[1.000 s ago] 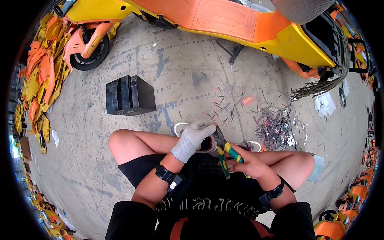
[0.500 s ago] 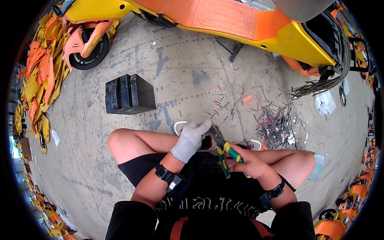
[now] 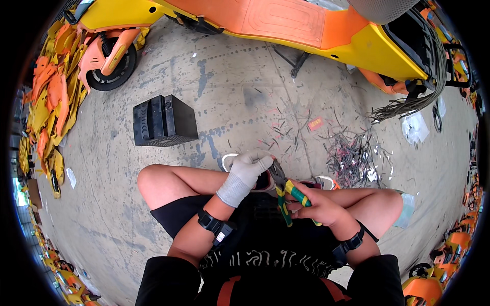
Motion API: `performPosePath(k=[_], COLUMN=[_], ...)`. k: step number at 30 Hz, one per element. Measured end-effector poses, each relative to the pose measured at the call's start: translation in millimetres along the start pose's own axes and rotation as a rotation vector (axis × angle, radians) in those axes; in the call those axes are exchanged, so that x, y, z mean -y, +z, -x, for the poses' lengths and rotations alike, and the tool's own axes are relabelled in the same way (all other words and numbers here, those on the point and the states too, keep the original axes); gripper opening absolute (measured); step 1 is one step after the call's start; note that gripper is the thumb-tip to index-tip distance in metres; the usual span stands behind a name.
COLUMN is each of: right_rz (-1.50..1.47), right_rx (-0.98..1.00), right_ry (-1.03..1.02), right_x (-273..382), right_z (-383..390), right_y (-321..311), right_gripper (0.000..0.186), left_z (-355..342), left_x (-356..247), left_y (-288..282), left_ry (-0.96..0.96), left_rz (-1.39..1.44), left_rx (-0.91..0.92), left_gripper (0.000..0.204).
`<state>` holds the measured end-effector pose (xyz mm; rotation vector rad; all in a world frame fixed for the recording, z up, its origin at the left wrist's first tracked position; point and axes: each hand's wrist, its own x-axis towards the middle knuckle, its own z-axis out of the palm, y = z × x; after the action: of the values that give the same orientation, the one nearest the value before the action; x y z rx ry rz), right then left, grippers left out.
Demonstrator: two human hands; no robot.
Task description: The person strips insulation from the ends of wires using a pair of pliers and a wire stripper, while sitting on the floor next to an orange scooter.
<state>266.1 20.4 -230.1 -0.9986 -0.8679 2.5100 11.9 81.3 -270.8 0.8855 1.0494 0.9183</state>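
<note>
My left hand (image 3: 245,172), in a pale grey glove, is closed at the jaws of the pliers, pinching something too small to make out. My right hand (image 3: 319,209), bare, grips the green-and-yellow handles of the pliers (image 3: 281,184), whose jaws point up toward the gloved fingers. Both hands are over my crossed legs, with dark shoes partly hidden behind them. A black box (image 3: 165,120) with a top handle sits on the floor ahead to the left. To the right lies a loose heap of short cut wire pieces (image 3: 351,158).
A yellow-and-orange scooter (image 3: 286,21) stands across the top, its front wheel at the left and a long wire bundle (image 3: 408,108) trailing at the right. Plastic panels (image 3: 50,107) pile up along the left. A white bag (image 3: 414,128) lies at the right. More scooters (image 3: 423,285) line the edges.
The hands stay almost where they were, with the pliers still between them and only slight shifts of the left fingers. The view has shifted very slightly.
</note>
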Motion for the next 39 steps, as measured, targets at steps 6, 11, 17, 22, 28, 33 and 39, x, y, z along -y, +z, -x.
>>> performPosePath(k=[6, 11, 17, 22, 28, 33, 39], right_rz=[-0.024, -0.044, -0.048, -0.028, -0.006, 0.015, -0.020], right_rx=[0.017, 0.008, -0.011, -0.015, -0.004, -0.006, -0.003], right_ry=[0.006, 0.013, 0.017, 0.021, 0.005, 0.011, 0.020], right_x=[-1.3, -0.7, 2.9, 1.0, 0.0, 3.4, 2.4], right_z=[-0.3, -0.2, 0.0, 0.1, -0.8, -0.2, 0.6], right_y=[-1.8, -1.3, 2.4, 0.6, 0.3, 2.8, 2.0], right_gripper=[0.097, 0.097, 0.097, 0.098, 0.098, 0.098, 0.098], left_z=[-1.2, 1.6, 2.6, 1.5, -0.1, -0.1, 2.5], left_x=[6.1, -3.5, 0.5, 3.3, 9.2, 13.9, 0.6], left_y=[-0.1, 3.5, 6.0, 3.2, 0.4, -0.2, 2.7], left_ry=[-0.007, -0.026, -0.040, -0.011, 0.008, -0.015, -0.014], left_rz=[-0.040, 0.001, 0.039, -0.005, 0.002, 0.055, 0.015], left_rx=[-0.008, -0.007, -0.047, -0.026, -0.029, -0.042, -0.003], left_gripper=[0.029, 0.027, 0.025, 0.026, 0.027, 0.029, 0.027])
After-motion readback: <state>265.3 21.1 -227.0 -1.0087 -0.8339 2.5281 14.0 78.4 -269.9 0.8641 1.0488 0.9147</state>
